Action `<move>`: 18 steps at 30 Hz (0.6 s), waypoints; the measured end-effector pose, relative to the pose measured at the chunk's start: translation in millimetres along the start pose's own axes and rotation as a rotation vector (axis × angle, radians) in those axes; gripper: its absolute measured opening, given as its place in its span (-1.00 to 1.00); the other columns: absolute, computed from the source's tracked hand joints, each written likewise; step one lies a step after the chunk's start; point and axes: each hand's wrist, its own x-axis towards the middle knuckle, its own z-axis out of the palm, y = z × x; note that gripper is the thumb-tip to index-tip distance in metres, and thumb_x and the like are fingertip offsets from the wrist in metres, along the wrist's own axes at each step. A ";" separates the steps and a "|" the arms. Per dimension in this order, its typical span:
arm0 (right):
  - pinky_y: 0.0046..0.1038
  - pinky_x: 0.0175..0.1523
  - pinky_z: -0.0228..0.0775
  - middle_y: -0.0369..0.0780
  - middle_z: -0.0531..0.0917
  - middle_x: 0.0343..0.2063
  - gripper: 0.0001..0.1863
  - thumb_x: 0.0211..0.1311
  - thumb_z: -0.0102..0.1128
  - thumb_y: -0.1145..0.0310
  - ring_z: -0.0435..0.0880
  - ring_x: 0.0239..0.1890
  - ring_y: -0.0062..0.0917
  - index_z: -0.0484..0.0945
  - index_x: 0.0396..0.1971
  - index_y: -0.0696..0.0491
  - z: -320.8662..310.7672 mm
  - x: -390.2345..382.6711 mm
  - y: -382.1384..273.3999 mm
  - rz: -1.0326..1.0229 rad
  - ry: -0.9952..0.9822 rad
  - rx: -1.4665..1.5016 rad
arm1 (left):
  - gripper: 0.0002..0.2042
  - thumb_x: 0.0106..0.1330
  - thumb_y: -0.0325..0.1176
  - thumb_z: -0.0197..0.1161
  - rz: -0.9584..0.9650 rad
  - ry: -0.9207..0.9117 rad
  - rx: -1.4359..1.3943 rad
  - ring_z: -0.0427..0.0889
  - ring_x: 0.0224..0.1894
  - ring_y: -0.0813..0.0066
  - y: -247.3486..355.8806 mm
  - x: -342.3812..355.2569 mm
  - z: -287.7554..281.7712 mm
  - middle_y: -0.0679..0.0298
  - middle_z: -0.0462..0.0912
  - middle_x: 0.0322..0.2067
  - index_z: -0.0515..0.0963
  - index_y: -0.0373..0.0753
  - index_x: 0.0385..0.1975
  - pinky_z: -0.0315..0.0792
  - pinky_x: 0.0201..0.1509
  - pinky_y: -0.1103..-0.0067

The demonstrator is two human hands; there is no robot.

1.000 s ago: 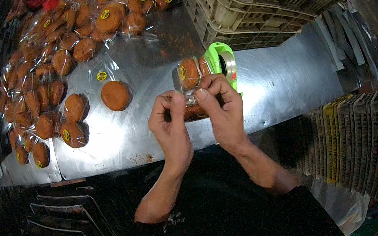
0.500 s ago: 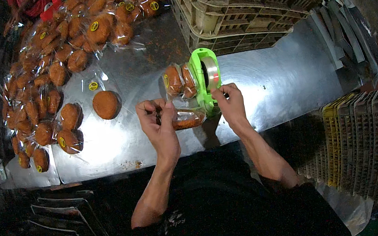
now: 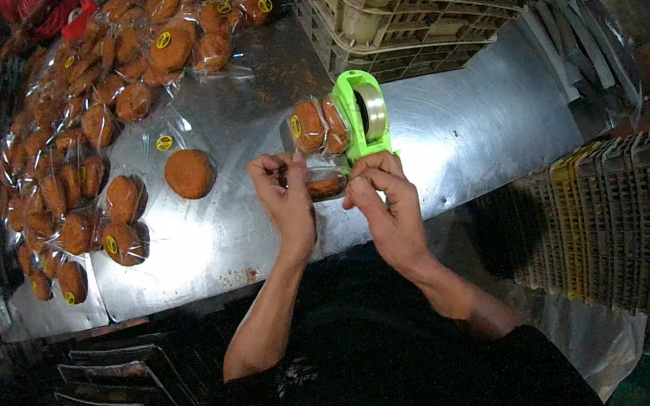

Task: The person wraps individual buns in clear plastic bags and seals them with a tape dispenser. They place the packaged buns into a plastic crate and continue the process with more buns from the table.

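While the left hand (image 3: 287,209) and right hand (image 3: 392,213) pinch thumb against finger, a bagged bun (image 3: 328,186) lies between, long axis left-to-right.

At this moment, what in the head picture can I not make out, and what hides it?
All in the head view:
Anything in the grip of the bare left hand and the bare right hand: hidden by the hands themselves.
Left end of the brown bun in clear plastic between them: behind the left hand.
Far part of the beige slatted plastic crate: cut by the top edge.
Print on the round yellow stickers: too small.
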 end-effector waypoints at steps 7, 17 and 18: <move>-0.44 0.03 0.30 -0.21 0.43 -0.20 -0.52 0.18 0.21 0.46 0.42 -0.13 -0.49 0.34 0.12 0.12 27.8 22.2 -33.7 0.003 -0.030 0.148 | -0.70 0.31 -0.60 0.20 0.181 -0.075 0.082 0.31 -0.34 0.65 45.2 -21.5 -6.2 0.26 0.37 -0.28 0.16 -0.19 -0.24 0.33 -0.19 0.66; -0.38 0.18 0.30 -0.23 0.47 -0.04 -0.71 0.34 0.10 0.42 0.44 0.03 -0.49 0.36 0.02 0.04 51.0 51.8 -21.1 0.355 -0.132 0.490 | -0.56 0.31 -0.46 0.24 -0.405 -0.174 -0.305 0.54 0.10 0.44 47.3 24.5 -52.8 0.14 0.57 0.02 0.35 -0.39 0.17 0.43 0.20 0.45; -0.41 0.19 0.29 -0.24 0.49 -0.05 -0.73 0.35 0.09 0.43 0.46 0.02 -0.51 0.37 0.02 0.03 48.9 56.3 -20.1 0.341 -0.128 0.366 | -0.56 0.31 -0.45 0.26 -0.334 -0.165 -0.131 0.55 0.08 0.45 39.2 30.4 -52.9 0.14 0.59 0.00 0.36 -0.40 0.16 0.44 0.18 0.46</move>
